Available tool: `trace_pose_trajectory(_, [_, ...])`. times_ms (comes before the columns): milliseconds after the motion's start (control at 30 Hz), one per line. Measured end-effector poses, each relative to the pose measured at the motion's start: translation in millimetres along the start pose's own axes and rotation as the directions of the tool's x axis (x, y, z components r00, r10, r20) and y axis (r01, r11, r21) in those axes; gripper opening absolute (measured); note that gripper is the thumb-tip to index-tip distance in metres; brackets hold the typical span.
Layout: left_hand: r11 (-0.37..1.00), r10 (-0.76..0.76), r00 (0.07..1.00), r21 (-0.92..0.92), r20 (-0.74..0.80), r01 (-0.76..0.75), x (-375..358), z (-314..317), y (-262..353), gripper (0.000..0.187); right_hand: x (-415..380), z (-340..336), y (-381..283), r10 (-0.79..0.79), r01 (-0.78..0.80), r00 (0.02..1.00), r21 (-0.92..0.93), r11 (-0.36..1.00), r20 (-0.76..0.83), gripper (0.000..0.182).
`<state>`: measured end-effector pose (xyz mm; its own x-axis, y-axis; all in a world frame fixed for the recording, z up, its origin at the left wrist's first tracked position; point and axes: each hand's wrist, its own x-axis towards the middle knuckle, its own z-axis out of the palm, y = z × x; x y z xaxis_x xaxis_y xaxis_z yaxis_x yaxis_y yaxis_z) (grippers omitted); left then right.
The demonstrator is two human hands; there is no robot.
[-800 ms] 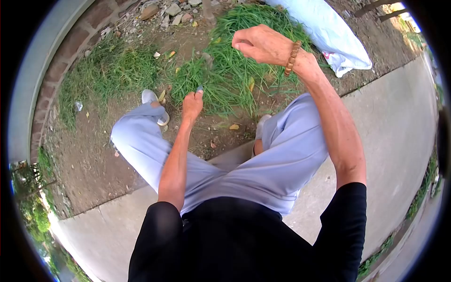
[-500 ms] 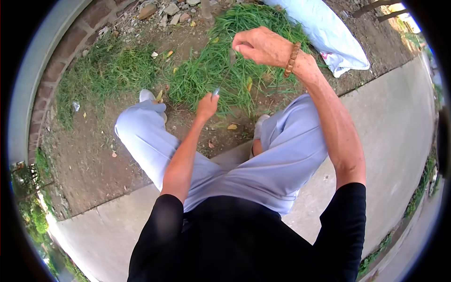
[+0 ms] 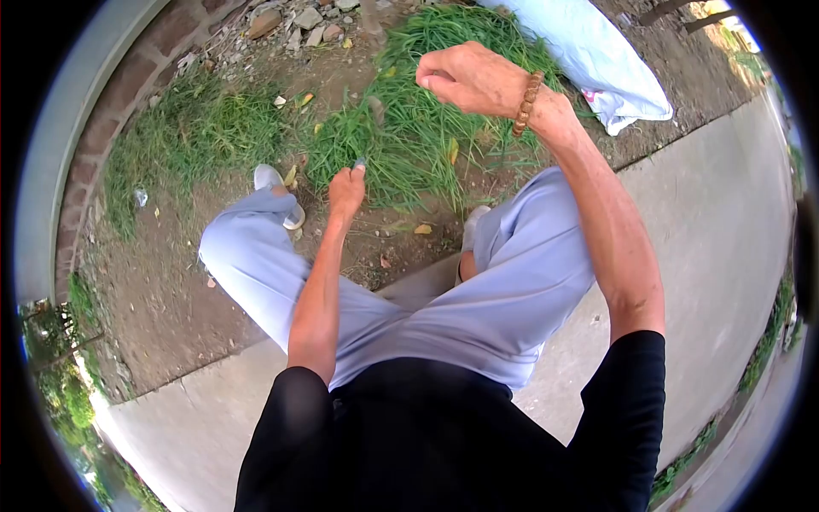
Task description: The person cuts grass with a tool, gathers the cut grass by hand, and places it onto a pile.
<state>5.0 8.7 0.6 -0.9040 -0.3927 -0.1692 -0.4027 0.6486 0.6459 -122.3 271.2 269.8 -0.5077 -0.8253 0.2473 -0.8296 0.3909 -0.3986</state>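
Observation:
My left hand [image 3: 346,193] is closed around the handle of a slim hand tool [image 3: 359,163], at the near left edge of a heap of cut grass [image 3: 426,128]. Only the grey metal part by my thumb shows clearly; a blurred grey patch farther up over the grass looks like its far end. Over the right part of the heap, my right hand [image 3: 478,78] is curled in a fist, with a brown bead bracelet [image 3: 528,104] on the wrist. What lies inside that fist is hidden, though a thin pale strand shows beside it.
A pale blue-white sack [image 3: 589,51] lies behind the heap on the right. More loose grass [image 3: 205,119] spreads on the left, near a brick edging [image 3: 85,145]. Stones [image 3: 309,19] are scattered at the back. My legs straddle bare soil, with concrete paving [image 3: 691,230] behind.
My left hand has moved left with the tool, whose far end swung left over the grass. My right hand has shifted only slightly up and left, still closed.

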Motion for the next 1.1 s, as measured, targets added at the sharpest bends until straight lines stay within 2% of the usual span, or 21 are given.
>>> trace_pose_trajectory(67, [0.981, -0.001, 0.999, -0.194, -0.049, -0.008, 0, -3, 17, 0.045, 0, 1, 1, -0.004, 0.004, 1.0, -0.005, 1.0, 0.003, 0.023])
trace_pose_trajectory(100, [0.981, -0.004, 0.999, -0.195, -0.049, -0.006, 2, 4, 19, 0.045, 0, 2, 1, -0.006, 0.006, 1.0, -0.004, 1.0, 0.005, 0.023])
trace_pose_trajectory(167, [0.903, 0.023, 1.0, -0.429, 0.006, -0.018, 6, 28, 17, 0.044, 1, 3, -2, 0.04, -0.04, 0.999, 0.044, 0.998, -0.011, 0.017])
trace_pose_trajectory(200, [0.912, 0.064, 0.998, -0.408, 0.02, -0.05, 5, 38, 14, 0.043, 1, 3, -2, 0.038, -0.038, 0.999, 0.042, 0.998, -0.007, 0.017])
trace_pose_trajectory(233, [0.956, 0.124, 0.992, -0.264, -0.025, -0.126, 3, 50, 8, 0.043, 2, 4, -1, 0.024, -0.024, 1.0, 0.031, 0.999, 0.013, 0.019])
trace_pose_trajectory(300, [0.992, 0.127, 0.987, -0.035, 0.103, -0.124, 6, 77, -24, 0.046, 3, 5, 0, 0.009, -0.009, 0.999, 0.013, 1.0, 0.033, 0.022])
trace_pose_trajectory(333, [0.991, 0.13, 0.986, -0.039, 0.102, -0.126, 6, 82, -31, 0.046, 3, 6, 0, 0.006, -0.006, 0.999, 0.016, 1.0, 0.033, 0.022])
trace_pose_trajectory(400, [0.984, -0.134, 0.918, -0.06, 0.373, 0.168, 4, 86, -44, 0.05, 2, 7, 1, 0.005, -0.005, 0.999, 0.023, 1.0, 0.035, 0.022])
trace_pose_trajectory(500, [0.997, -0.075, 0.938, 0.05, 0.338, 0.061, 2, 39, -14, 0.052, 3, 7, 0, -0.01, 0.009, 1.0, 0.04, 0.999, 0.02, 0.022])
trace_pose_trajectory(533, [0.988, -0.097, 0.946, 0.142, 0.31, 0.055, 5, 28, -14, 0.051, 3, 6, -3, 0.023, -0.024, 1.0, 0.062, 0.998, 0.018, 0.019])
trace_pose_trajectory(567, [0.988, -0.099, 0.947, 0.143, 0.307, 0.057, 5, 17, -15, 0.051, 4, 4, -6, 0.055, -0.056, 0.998, 0.082, 0.995, 0.015, 0.017])
trace_pose_trajectory(667, [0.971, -0.127, 0.982, 0.221, 0.139, 0.094, 2, -1, -17, 0.049, 4, 3, -5, 0.056, -0.058, 0.997, 0.057, 0.997, 0.047, 0.017])
trace_pose_trajectory(700, [0.97, -0.125, 0.982, 0.226, 0.14, 0.091, 1, -4, -13, 0.049, 3, 2, -5, 0.059, -0.061, 0.997, 0.059, 0.996, 0.042, 0.017])
trace_pose_trajectory(767, [0.993, 0.046, 0.999, 0.114, -0.025, -0.043, -2, -9, -6, 0.047, 1, 2, -4, 0.025, -0.024, 1.0, 0.062, 0.998, -0.016, 0.017])
trace_pose_trajectory(800, [0.992, 0.046, 0.999, 0.116, -0.023, -0.043, -5, -15, 3, 0.047, -1, 3, -2, 0.027, -0.026, 0.999, 0.064, 0.998, -0.017, 0.017])
trace_pose_trajectory(867, [0.988, 0.112, 0.992, -0.104, -0.058, -0.118, -12, -24, 21, 0.044, -2, 2, 0, -0.024, 0.024, 1.0, 0.016, 1.0, -0.014, 0.022])
trace_pose_trajectory(900, [0.988, 0.111, 0.992, -0.104, -0.057, -0.117, -15, -18, 22, 0.044, -2, 2, 0, -0.024, 0.024, 1.0, 0.017, 1.0, -0.013, 0.022])
trace_pose_trajectory(967, [0.963, 0.129, 0.991, -0.243, 0.024, -0.119, -22, -6, 24, 0.042, -3, 3, -2, 0.034, -0.033, 0.999, 0.059, 0.998, -0.019, 0.018])
trace_pose_trajectory(1000, [0.96, 0.187, 0.982, -0.217, 0.026, -0.177, -20, 13, 9, 0.041, -3, 2, -3, 0.033, -0.031, 0.999, 0.059, 0.998, -0.02, 0.018])
trace_pose_trajectory(1033, [0.978, 0.131, 0.977, -0.184, 0.168, -0.099, -20, 26, -4, 0.043, -3, 2, -4, 0.048, -0.048, 0.999, 0.06, 0.997, -0.007, 0.019])
trace_pose_trajectory(1100, [0.984, 0.083, 0.951, 0.124, 0.297, -0.125, -28, 35, -17, 0.047, -2, 1, -4, 0.063, -0.063, 0.998, 0.056, 0.996, 0.009, 0.019])
